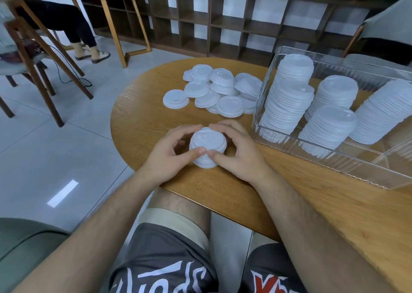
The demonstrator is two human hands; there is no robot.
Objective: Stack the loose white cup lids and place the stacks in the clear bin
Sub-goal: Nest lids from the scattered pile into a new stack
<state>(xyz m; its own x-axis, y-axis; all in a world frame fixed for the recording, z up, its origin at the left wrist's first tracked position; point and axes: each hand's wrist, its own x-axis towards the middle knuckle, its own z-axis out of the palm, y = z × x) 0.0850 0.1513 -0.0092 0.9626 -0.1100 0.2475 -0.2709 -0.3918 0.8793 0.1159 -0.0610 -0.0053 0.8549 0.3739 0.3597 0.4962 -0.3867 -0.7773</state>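
A short stack of white cup lids [208,143] stands on the wooden table [142,119] near its front edge. My left hand [171,156] grips the stack from the left and my right hand [236,152] from the right, fingers curled round it and thumbs meeting at its front. Behind it lies a pile of loose white lids [220,92], several overlapping, one lying apart at the left. The clear bin [334,161] sits at the right and holds several tall leaning lid stacks [287,101].
Past the table's left edge are grey floor tiles, wooden chairs [33,54] and a seated person's legs [75,29]. A dark cubby shelf [223,25] runs along the back wall. My knees are under the table's front edge.
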